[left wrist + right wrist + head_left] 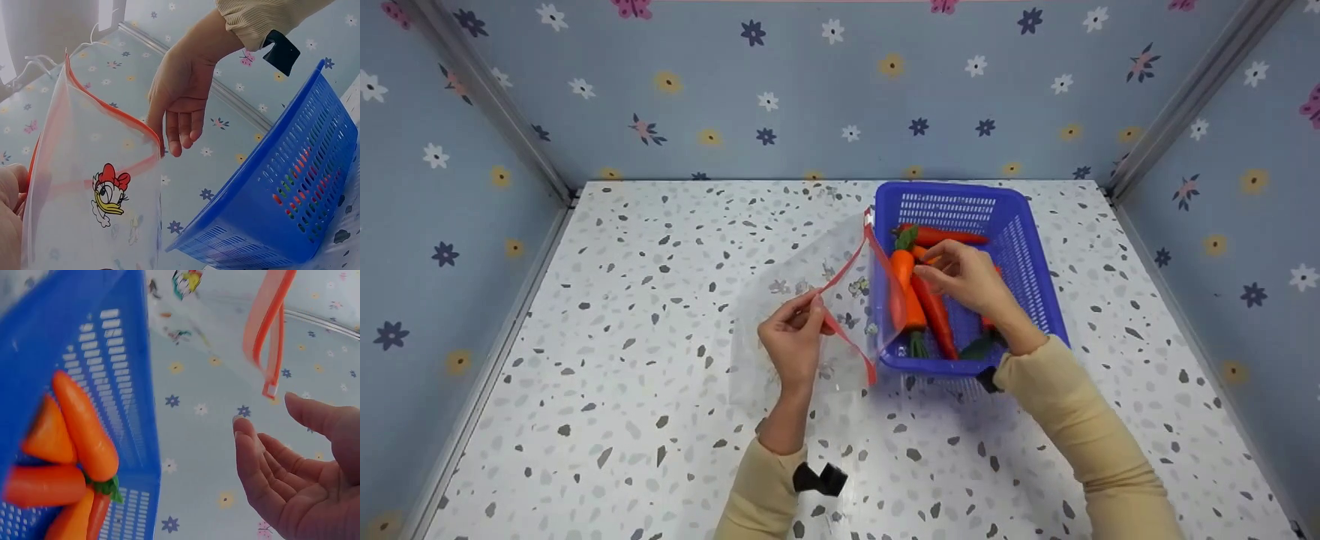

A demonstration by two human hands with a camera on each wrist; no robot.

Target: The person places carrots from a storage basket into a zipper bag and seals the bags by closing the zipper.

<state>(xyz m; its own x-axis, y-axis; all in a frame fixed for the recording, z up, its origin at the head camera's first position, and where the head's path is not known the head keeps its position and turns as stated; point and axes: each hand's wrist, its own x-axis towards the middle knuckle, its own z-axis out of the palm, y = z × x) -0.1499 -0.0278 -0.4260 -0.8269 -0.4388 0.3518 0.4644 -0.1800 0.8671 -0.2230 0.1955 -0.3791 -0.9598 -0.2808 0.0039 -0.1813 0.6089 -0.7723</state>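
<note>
My left hand [793, 337] pinches the red zip edge of a clear plastic zip bag [73, 230] printed with cartoon ducks. The bag's mouth gapes toward a blue basket [952, 190], its zip edge overlapping the basket's left rim in the head view. Over the basket is my right hand [967, 281], thumb and fingers apart with nothing between them. In the right wrist view that hand's fingers are loosely bent, close to the zip's white slider [272, 389]. Inside the basket lie orange carrots [84, 424] with green tops and long red vegetables [936, 319].
The basket stands on a white speckled table [622, 315]. Behind it rises a blue flowered wall panel [802, 82], with more panels at both sides. Black straps [819, 478] sit at both wrists.
</note>
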